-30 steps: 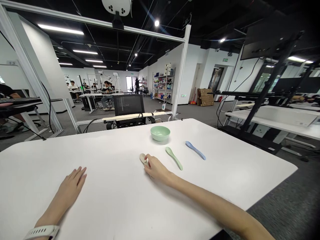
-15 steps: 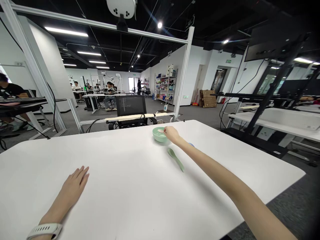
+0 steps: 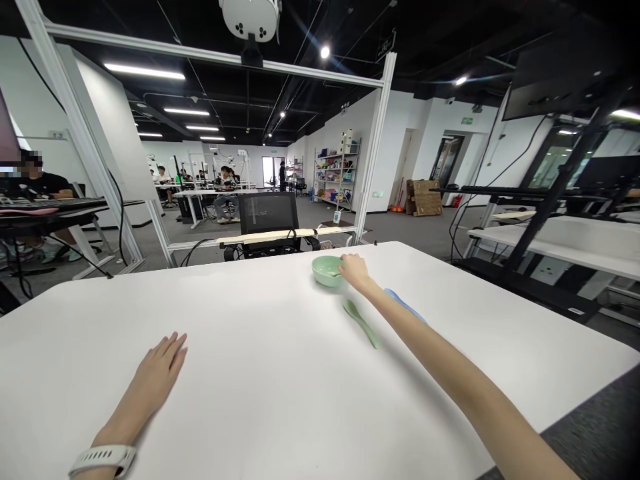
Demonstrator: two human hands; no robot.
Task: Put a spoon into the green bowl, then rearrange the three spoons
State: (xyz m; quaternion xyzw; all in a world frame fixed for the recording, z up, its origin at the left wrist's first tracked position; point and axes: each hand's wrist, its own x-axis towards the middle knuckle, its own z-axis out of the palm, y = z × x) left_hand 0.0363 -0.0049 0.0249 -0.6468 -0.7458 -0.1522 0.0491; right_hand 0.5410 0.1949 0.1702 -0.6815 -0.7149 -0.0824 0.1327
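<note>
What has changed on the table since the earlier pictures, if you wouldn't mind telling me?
The right hand has moved forward to the mint-green bowl, and the beige spoon it was touching now seems to lie in that bowl, mostly hidden. Whether it has been let go is unclear. The left hand, green spoon and blue spoon stayed as they were.

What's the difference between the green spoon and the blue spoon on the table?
The green spoon is pale green, the blue spoon pale blue. The green spoon shows whole, while the right forearm hides part of the blue one. Both lie flat on the table.
</note>
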